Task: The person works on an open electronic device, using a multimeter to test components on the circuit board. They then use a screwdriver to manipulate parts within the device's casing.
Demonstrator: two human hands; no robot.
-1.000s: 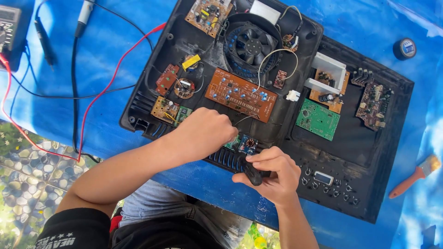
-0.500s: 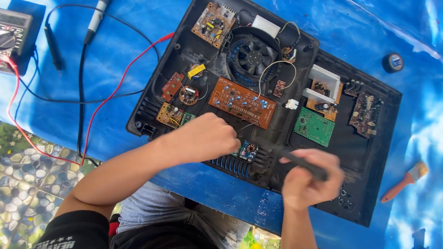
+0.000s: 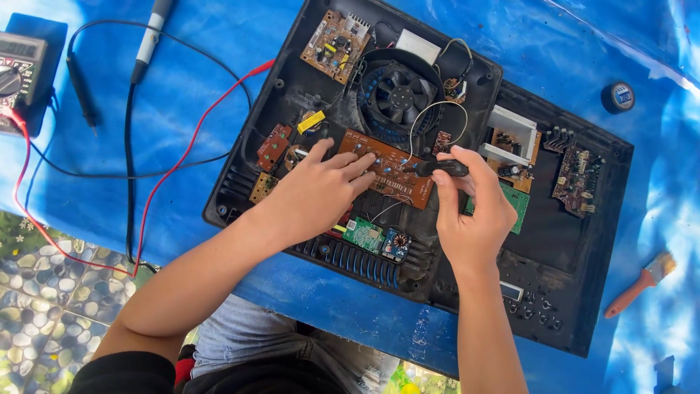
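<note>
An opened black appliance housing (image 3: 569,292) lies on a blue sheet, with several circuit boards and a black fan (image 3: 398,95) inside. My left hand (image 3: 317,193) rests flat with fingers spread on the long orange circuit board (image 3: 390,169) in the middle. My right hand (image 3: 474,208) grips a black-handled tool (image 3: 443,168), its tip pointing left at the right end of that orange board. A small green board (image 3: 362,233) and a coil sit just below my left hand.
A multimeter (image 3: 18,76) sits at the far left, its red and black leads (image 3: 135,211) running over the blue sheet (image 3: 182,87). A roll of black tape (image 3: 618,96) lies at upper right, a small brush (image 3: 642,283) at right. Pebbled floor shows lower left.
Both hands moved up from the housing's lower edge to the orange board. The right hand carried the black tool up and left; the left hand went from closed to flat on the board.
</note>
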